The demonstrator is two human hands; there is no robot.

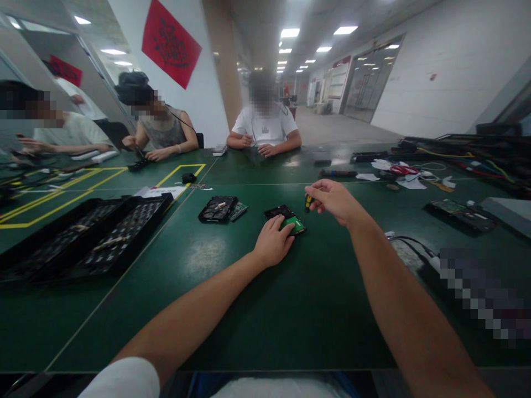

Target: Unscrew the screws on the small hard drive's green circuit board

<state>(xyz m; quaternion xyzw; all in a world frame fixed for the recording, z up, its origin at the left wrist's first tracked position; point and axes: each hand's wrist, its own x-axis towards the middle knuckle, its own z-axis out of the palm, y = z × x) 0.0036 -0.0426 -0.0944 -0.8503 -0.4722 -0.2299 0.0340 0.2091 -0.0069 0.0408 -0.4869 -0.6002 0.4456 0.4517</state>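
Note:
My left hand (pixel 274 240) holds a dark hard drive (pixel 296 224) with a green label against the table, its fingers across the top and thumb at the near side. A small screwdriver (pixel 307 202) with a yellow and black handle is pinched in my right hand (pixel 334 200). Its thin shaft points down to the drive's right edge; whether the tip touches a screw is too small to tell. Left of the drive lies a black drive body (pixel 218 209) with light bits on it. Beside that body is a loose green circuit board (pixel 239 211).
Long black trays (pixel 120 243) lie at the left. On the right are another drive (pixel 460 215), a dark cylindrical tool (pixel 338 173), red-handled scissors (pixel 404 169) and heaped cables (pixel 468 157). Across the green table (pixel 232 326) sits a person (pixel 265 130); others work at the far left.

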